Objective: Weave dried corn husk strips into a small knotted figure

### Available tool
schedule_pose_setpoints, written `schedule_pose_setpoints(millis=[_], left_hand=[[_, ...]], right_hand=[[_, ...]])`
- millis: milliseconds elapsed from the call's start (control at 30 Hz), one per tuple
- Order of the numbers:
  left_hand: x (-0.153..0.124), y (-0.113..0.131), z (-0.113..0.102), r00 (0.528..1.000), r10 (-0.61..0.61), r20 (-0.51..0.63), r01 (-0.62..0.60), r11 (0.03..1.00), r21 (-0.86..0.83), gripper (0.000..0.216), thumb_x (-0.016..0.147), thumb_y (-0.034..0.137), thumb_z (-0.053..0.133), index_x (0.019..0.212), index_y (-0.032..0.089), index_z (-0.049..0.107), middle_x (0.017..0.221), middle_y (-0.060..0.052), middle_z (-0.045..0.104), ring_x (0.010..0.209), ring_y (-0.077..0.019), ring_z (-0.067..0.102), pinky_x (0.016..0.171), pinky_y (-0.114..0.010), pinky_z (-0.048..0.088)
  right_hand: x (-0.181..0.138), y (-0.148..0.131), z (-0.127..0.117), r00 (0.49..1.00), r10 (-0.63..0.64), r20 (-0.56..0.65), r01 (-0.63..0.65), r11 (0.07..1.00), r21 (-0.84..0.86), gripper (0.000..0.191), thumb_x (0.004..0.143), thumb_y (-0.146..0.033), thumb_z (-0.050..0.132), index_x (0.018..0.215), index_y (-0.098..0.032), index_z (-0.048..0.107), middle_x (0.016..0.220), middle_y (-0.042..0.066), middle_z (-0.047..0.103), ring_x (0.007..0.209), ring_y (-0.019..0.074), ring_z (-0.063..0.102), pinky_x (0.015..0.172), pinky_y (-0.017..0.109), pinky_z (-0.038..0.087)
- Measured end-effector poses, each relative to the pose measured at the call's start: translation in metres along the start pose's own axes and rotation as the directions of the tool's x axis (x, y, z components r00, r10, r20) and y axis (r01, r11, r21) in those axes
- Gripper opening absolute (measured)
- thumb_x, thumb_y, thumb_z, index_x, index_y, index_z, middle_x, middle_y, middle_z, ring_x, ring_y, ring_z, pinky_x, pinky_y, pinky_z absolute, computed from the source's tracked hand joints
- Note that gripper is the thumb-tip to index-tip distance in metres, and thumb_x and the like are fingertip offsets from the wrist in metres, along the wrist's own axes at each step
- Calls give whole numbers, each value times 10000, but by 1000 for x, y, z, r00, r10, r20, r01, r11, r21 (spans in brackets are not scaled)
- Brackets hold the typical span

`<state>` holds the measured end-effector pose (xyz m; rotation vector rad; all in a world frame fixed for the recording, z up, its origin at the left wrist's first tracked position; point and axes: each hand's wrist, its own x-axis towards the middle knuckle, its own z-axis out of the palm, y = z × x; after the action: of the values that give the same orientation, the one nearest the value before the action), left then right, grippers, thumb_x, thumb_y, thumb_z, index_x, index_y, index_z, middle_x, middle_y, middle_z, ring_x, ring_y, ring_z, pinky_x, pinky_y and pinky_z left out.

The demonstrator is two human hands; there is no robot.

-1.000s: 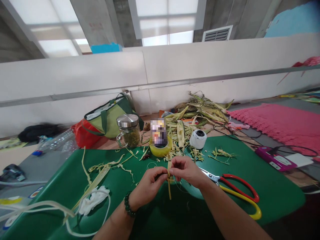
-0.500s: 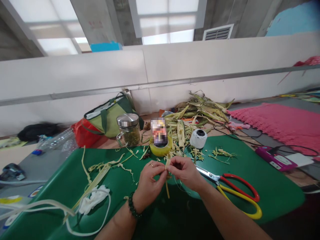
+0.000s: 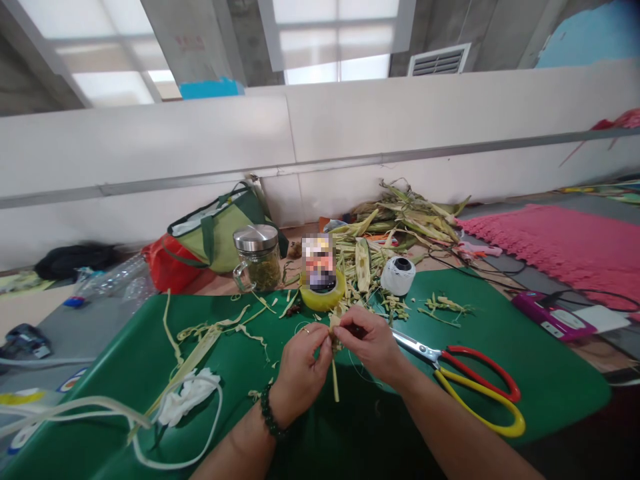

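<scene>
Both my hands meet above the green mat (image 3: 510, 347). My left hand (image 3: 301, 369), with a dark bead bracelet on the wrist, pinches a thin yellowish corn-husk strip (image 3: 335, 381) that hangs down between the hands. My right hand (image 3: 373, 343) pinches the same strip at its top, fingertips touching those of the left. A fine thread seems to loop below the hands. Red and yellow handled scissors (image 3: 473, 387) lie on the mat just right of my right hand.
A yellow tape roll (image 3: 323, 300), a white thread spool (image 3: 397, 275) and a lidded glass jar (image 3: 257, 257) stand behind the hands. Corn husks (image 3: 405, 220) are piled at the back. Husk strips and a white scrap (image 3: 190, 393) lie at the left; a pink device (image 3: 553, 319) at the right.
Both hands have shifted slightly up and away with the husk strip, and the fingers have worked closer round its top. Nothing else on the mat has moved.
</scene>
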<state>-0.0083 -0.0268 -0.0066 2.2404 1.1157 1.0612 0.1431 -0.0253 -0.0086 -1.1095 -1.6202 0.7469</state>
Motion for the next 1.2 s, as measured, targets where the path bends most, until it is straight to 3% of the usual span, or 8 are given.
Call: schedule_pose_setpoints(millis=[100, 267, 500, 600, 700, 900, 1033, 1200], left_hand=[[1, 3, -3, 999, -36, 20, 36, 999, -25, 236, 858, 215, 455, 723, 174, 644, 749, -64, 666, 718, -171, 595, 680, -280, 471], [3, 0, -3, 993, -102, -51, 96, 990, -106, 131, 765, 199, 574, 692, 185, 682, 709, -43, 687, 683, -163, 614, 662, -267, 487], [2, -8, 1, 989, -92, -117, 77, 990, -122, 141, 732, 175, 574, 707, 195, 711, 769, -61, 703, 743, -186, 631, 714, -303, 498], [3, -5, -2, 988, -138, -65, 127, 981, -143, 97, 728, 215, 610, 724, 192, 704, 893, -77, 703, 871, -218, 618, 807, -346, 478], [5, -1, -6, 982, -175, 67, 186, 949, -253, 153, 768, 305, 622, 793, 179, 705, 937, -83, 703, 924, -230, 603, 863, -357, 448], [10, 2, -11, 898, -227, 377, 401, 777, -486, 308, 761, 427, 639, 701, 126, 614, 636, -7, 567, 600, -124, 502, 562, -233, 429], [9, 1, -9, 880, -266, 393, 454, 715, -532, 305, 707, 415, 697, 697, 129, 591, 607, 19, 519, 537, -91, 463, 501, -202, 407], [4, 5, -2, 901, -327, 286, 429, 779, -458, 211, 718, 330, 660, 687, 123, 631, 599, -5, 572, 538, -113, 518, 526, -220, 451]], right_hand=[[0, 1, -2, 999, 33, 14, -33, 999, 1, 178, 782, -267, 555, 626, -183, 551, 615, -12, 513, 562, 108, 441, 511, 228, 348], [-1, 5, -5, 988, 97, 116, -102, 994, 37, 218, 809, -334, 569, 655, -180, 567, 629, -10, 536, 588, 116, 470, 536, 229, 367], [0, 9, -3, 989, 60, 135, -67, 997, 48, 247, 885, -352, 476, 709, -187, 529, 647, -11, 491, 615, 124, 451, 549, 230, 362], [1, 8, -6, 987, 24, 157, -26, 1000, 13, 243, 885, -339, 472, 701, -186, 515, 669, -10, 488, 638, 126, 449, 582, 241, 355], [1, 4, -10, 982, 2, 188, -2, 1000, -1, 230, 879, -328, 474, 715, -177, 530, 702, 0, 505, 665, 129, 448, 610, 252, 351], [3, 0, -12, 963, 95, 253, -137, 978, 155, 298, 836, -402, 504, 645, -174, 488, 617, -27, 431, 581, 104, 384, 523, 229, 310], [6, 3, -9, 936, 206, 287, -272, 938, 214, 326, 780, -451, 539, 619, -172, 485, 563, -44, 407, 517, 89, 374, 478, 218, 303], [6, 6, -5, 936, 264, 233, -310, 931, 194, 335, 744, -448, 582, 586, -171, 482, 526, -52, 411, 478, 74, 377, 439, 199, 298]])
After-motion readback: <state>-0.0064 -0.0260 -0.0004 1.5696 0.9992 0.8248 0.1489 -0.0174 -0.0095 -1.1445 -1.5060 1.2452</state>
